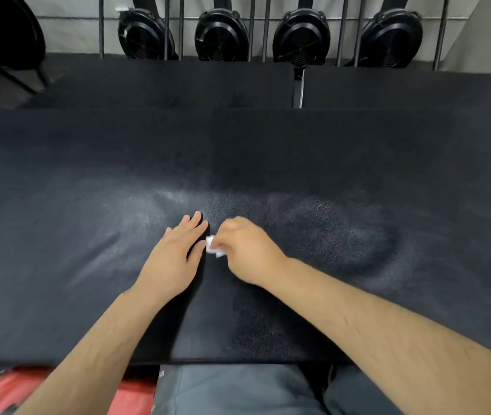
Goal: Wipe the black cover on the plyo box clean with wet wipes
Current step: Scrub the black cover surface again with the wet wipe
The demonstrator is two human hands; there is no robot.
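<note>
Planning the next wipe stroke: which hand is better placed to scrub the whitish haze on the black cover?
Right, probably. The right hand grips the wet wipe at the black cover, close to the whitish haze. The left hand lies flat and holds nothing.

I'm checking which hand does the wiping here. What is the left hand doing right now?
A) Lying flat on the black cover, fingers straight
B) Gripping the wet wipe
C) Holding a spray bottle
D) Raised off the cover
A: the left hand lies flat on the black cover, while the right hand grips the wet wipe.
</note>
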